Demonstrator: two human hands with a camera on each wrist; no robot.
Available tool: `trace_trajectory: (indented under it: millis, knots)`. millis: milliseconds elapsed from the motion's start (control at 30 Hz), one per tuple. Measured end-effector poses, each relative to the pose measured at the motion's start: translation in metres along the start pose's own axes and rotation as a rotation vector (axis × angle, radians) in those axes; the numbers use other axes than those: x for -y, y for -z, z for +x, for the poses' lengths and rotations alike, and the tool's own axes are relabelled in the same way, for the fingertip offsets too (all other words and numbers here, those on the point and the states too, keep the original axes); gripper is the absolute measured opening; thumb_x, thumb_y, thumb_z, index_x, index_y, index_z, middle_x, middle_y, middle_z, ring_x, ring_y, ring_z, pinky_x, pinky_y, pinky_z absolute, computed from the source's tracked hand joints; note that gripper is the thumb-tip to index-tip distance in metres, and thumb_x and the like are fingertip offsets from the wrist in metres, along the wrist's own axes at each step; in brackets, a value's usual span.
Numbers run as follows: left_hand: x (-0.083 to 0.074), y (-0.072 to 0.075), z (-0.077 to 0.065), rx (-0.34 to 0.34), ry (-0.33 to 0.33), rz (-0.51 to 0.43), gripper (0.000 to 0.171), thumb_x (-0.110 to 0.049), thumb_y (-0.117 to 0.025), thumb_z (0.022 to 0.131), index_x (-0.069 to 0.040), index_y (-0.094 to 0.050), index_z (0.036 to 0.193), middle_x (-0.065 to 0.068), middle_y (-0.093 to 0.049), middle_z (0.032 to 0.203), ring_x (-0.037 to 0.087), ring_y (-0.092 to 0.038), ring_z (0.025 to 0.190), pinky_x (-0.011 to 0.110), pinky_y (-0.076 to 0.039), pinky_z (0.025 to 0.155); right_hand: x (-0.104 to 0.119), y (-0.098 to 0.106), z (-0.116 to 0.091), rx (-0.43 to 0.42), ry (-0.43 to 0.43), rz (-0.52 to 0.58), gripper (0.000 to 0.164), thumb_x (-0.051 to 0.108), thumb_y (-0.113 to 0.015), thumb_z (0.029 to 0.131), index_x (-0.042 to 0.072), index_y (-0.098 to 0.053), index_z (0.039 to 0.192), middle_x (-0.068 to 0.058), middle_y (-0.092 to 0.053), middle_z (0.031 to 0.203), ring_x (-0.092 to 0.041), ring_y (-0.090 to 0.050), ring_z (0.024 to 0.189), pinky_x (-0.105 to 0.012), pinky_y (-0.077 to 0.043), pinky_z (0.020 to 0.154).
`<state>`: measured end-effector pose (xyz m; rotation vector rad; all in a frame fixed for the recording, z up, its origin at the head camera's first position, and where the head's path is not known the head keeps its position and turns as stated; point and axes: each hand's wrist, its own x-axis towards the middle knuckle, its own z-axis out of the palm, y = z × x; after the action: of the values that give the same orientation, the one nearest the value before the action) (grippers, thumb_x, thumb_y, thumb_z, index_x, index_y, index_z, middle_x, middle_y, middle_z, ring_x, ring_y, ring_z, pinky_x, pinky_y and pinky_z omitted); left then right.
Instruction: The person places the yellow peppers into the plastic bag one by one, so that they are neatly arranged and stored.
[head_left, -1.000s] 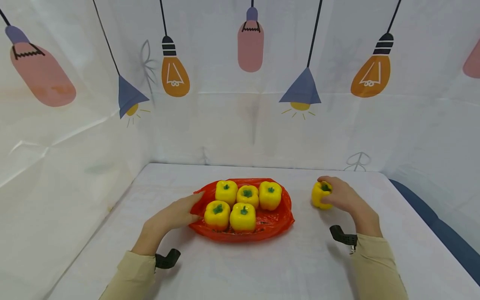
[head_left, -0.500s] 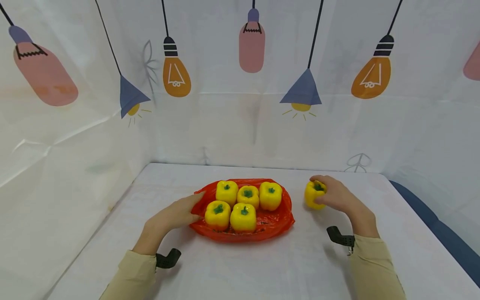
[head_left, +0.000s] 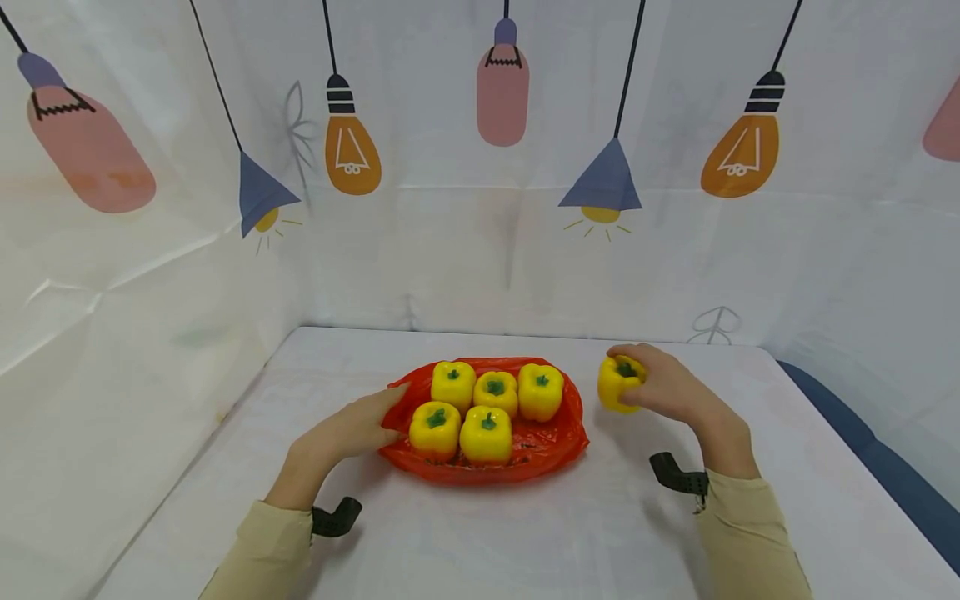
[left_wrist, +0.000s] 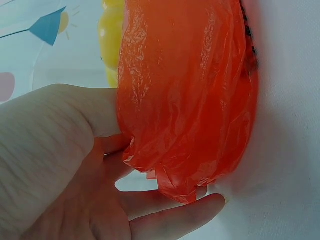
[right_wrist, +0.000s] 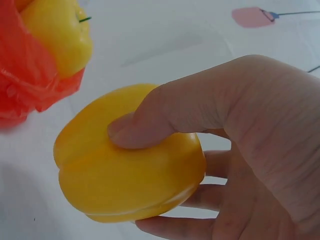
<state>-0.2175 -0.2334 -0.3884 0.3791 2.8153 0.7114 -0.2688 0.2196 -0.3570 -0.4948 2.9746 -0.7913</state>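
In the head view a red plastic bag lies spread wide on the white table, with several yellow bell peppers standing in it, green stems up. My left hand grips its left edge; in the left wrist view the thumb goes over the rim and the fingers lie along the outside of the bag. To the right of the bag, my right hand holds another yellow bell pepper. The right wrist view shows the thumb across this bell pepper and the fingers round its far side.
The white table stretches in front of the bag and between it and the right hand. A white sheet printed with lamps and bulbs hangs behind and at the left. Something dark blue stands beyond the table's right edge.
My right hand has carried its bell pepper left and slightly up, closer to the bag. The left hand and the bag have stayed in place.
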Motion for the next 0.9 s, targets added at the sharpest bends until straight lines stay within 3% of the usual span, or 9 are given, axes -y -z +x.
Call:
trace_trajectory:
  millis: [333,600,900]
  knots:
    - [0.000,0.000,0.000,-0.001,-0.001,0.006,0.069,-0.018,-0.064,0.093,-0.007,-0.034,0.155,0.011,-0.043,0.156,0.035,-0.039,0.144,0.058,-0.033,0.117,0.033,0.004,-0.008,0.014,0.048,0.033,0.066,0.015,-0.072,0.075,0.013,-0.054,0.138,-0.014,-0.055,0.138,-0.031,-0.052,0.111,-0.054,-0.052,0.093]
    - [0.001,-0.001,0.001,0.002,0.005,0.007,0.070,-0.018,-0.064,0.093,-0.008,-0.034,0.155,0.011,-0.043,0.156,0.035,-0.039,0.145,0.059,-0.034,0.117,0.051,-0.002,-0.009,0.053,0.091,0.060,0.068,0.011,-0.073,0.072,0.018,-0.056,0.138,-0.004,-0.057,0.127,-0.025,-0.053,0.105,-0.037,-0.054,0.084]
    - [0.003,-0.002,0.002,0.002,0.012,0.006,0.069,-0.019,-0.065,0.093,-0.008,-0.034,0.155,0.011,-0.042,0.157,0.035,-0.038,0.145,0.059,-0.034,0.116,0.068,-0.007,-0.011,0.110,0.164,0.042,0.067,0.014,-0.074,0.071,0.022,-0.059,0.136,0.002,-0.058,0.126,-0.020,-0.053,0.108,-0.037,-0.054,0.089]
